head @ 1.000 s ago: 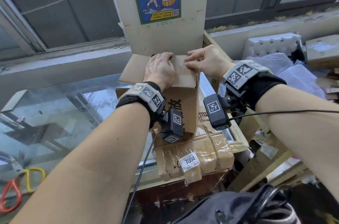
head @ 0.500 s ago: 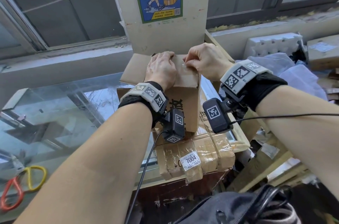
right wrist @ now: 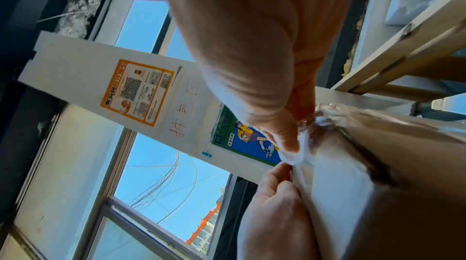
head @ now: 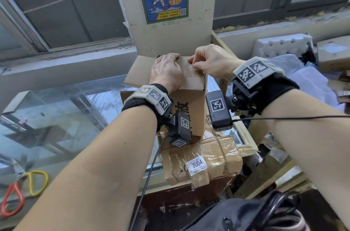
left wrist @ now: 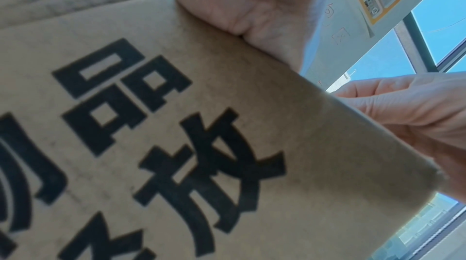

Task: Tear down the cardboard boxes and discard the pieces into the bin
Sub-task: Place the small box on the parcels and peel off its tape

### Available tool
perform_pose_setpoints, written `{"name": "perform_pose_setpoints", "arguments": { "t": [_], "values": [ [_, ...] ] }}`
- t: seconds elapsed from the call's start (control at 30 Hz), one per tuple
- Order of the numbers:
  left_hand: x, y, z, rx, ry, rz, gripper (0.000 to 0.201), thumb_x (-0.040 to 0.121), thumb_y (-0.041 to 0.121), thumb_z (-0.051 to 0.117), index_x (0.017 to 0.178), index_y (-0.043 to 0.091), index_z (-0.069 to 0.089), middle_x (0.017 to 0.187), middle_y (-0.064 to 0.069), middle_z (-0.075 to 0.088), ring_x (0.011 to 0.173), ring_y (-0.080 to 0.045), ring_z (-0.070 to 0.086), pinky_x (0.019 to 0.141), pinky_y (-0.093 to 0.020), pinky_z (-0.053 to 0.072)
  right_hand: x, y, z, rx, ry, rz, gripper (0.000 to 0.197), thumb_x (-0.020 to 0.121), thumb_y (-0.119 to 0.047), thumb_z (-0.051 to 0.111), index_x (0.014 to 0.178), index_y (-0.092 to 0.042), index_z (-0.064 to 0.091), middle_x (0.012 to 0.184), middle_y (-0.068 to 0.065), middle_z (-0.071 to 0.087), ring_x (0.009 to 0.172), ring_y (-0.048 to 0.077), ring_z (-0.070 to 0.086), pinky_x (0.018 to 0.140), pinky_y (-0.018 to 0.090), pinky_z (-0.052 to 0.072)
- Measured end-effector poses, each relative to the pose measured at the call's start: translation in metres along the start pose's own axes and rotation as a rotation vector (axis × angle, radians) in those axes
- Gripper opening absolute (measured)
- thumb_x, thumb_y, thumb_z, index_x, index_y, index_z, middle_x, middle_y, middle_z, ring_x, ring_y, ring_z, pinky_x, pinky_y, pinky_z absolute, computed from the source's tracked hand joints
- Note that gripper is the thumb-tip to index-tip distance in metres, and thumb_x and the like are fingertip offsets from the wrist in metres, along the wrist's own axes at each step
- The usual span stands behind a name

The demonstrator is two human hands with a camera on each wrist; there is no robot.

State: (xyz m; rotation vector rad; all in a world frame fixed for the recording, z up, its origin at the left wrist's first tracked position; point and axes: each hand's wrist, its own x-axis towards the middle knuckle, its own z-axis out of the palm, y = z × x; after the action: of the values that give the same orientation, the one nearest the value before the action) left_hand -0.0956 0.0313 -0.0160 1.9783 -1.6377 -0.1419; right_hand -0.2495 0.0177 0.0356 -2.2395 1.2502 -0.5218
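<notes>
A small brown cardboard box (head: pixel 191 105) printed with black characters (left wrist: pixel 176 144) stands on a taped parcel. My left hand (head: pixel 166 71) lies palm down on its top, and its fingers (right wrist: pixel 274 204) curl over the far edge. The heel of that hand (left wrist: pixel 239 1) presses on the near edge. My right hand (head: pixel 193 64) pinches the loose end of a clear tape strip (head: pixel 191 68) on the box top between thumb and forefinger (right wrist: pixel 290 152). The tape end (right wrist: pixel 297 156) is lifted slightly off the cardboard. No bin is in view.
The taped parcel with a 7004 label (head: pixel 204 160) sits on a glass tabletop (head: pixel 66 117). Scissors with red and yellow handles (head: pixel 20 189) lie at the left. Behind the box is a white post with a poster (head: pixel 166 22). Foam and boxes (head: pixel 280 45) crowd the right, with a black bag (head: pixel 246 215) below.
My right hand has kept its pinch on the tape end and risen slightly. My left hand has stayed on the box top.
</notes>
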Motion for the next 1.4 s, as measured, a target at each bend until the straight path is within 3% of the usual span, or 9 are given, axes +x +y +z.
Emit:
{"name": "perform_pose_setpoints", "arguments": {
  "t": [0.43,0.67,0.9,1.03,1.1,1.17,1.23,1.33,1.4],
  "values": [
    [-0.002,0.000,0.001,0.002,0.002,-0.003,0.041,0.098,0.020,0.031,0.137,0.022,0.047,0.142,-0.002,0.046,0.136,-0.020,0.030,0.111,-0.031,0.020,-0.008,0.001,0.002,0.113,0.006,-0.005,0.009,0.093,-0.007,0.053,0.092,-0.004,0.062,0.119,0.001,0.064,0.109,0.015,0.059,0.096,0.037,0.049],
    [-0.004,0.001,0.000,0.005,0.006,-0.007,0.041,0.098,0.021,0.031,0.137,0.023,0.046,0.142,-0.002,0.046,0.136,-0.019,0.030,0.112,-0.030,0.019,-0.010,0.006,0.006,0.303,-0.011,0.027,0.022,0.093,-0.005,0.054,0.074,-0.015,0.056,0.114,-0.002,0.064,0.107,0.016,0.061,0.095,0.035,0.050],
    [-0.004,-0.001,0.002,0.005,0.016,-0.005,0.041,0.098,0.022,0.031,0.137,0.023,0.046,0.141,-0.001,0.046,0.136,-0.019,0.030,0.112,-0.031,0.020,-0.012,0.016,0.012,0.562,0.014,0.027,0.021,0.090,0.005,0.054,0.074,-0.008,0.055,0.113,0.009,0.065,0.096,0.025,0.063,0.088,0.038,0.052],
    [-0.003,-0.002,0.002,-0.001,0.014,-0.006,0.042,0.098,0.021,0.031,0.136,0.023,0.047,0.141,-0.001,0.047,0.135,-0.019,0.031,0.112,-0.031,0.020,-0.012,0.019,0.020,0.558,0.168,-0.010,0.019,0.091,0.004,0.055,0.082,-0.008,0.065,0.108,0.007,0.068,0.096,0.022,0.063,0.092,0.040,0.053],
    [-0.001,-0.004,0.001,-0.004,0.014,-0.014,0.042,0.098,0.021,0.031,0.136,0.023,0.047,0.141,-0.002,0.047,0.135,-0.020,0.031,0.111,-0.030,0.020,-0.012,0.020,0.022,0.485,0.211,-0.054,0.029,0.093,0.005,0.051,0.110,-0.012,0.068,0.113,0.004,0.067,0.104,0.014,0.063,0.096,0.032,0.051],
    [-0.001,-0.004,0.002,0.001,0.013,-0.014,0.042,0.098,0.021,0.031,0.136,0.023,0.047,0.141,-0.002,0.047,0.135,-0.020,0.031,0.111,-0.031,0.020,-0.014,0.019,0.018,0.392,0.242,-0.099,0.051,0.094,0.006,0.043,0.135,-0.023,0.052,0.117,0.000,0.064,0.098,0.001,0.062,0.087,0.020,0.051],
    [0.000,-0.003,0.003,0.003,0.011,-0.010,0.042,0.097,0.021,0.031,0.136,0.023,0.047,0.141,-0.002,0.047,0.135,-0.020,0.031,0.112,-0.032,0.021,-0.013,0.017,0.010,0.239,0.304,-0.113,0.059,0.091,0.007,0.038,0.141,-0.025,0.044,0.122,-0.002,0.062,0.082,-0.009,0.057,0.078,0.014,0.047],
    [-0.001,-0.003,0.003,-0.005,0.008,-0.010,0.042,0.098,0.020,0.031,0.137,0.023,0.047,0.141,-0.001,0.047,0.135,-0.020,0.031,0.112,-0.031,0.021,-0.012,0.016,0.001,0.121,0.211,-0.051,0.057,0.090,0.003,0.043,0.143,-0.017,0.043,0.134,0.000,0.055,0.101,0.001,0.053,0.098,0.018,0.043],
    [-0.001,-0.003,0.002,-0.002,0.014,-0.008,0.042,0.098,0.020,0.031,0.137,0.022,0.047,0.141,-0.001,0.047,0.135,-0.020,0.031,0.112,-0.031,0.020,-0.013,0.020,0.003,0.062,0.101,0.000,0.050,0.092,-0.007,0.049,0.141,-0.015,0.045,0.127,-0.006,0.057,0.090,-0.006,0.051,0.083,0.000,0.036]
  ]
}}
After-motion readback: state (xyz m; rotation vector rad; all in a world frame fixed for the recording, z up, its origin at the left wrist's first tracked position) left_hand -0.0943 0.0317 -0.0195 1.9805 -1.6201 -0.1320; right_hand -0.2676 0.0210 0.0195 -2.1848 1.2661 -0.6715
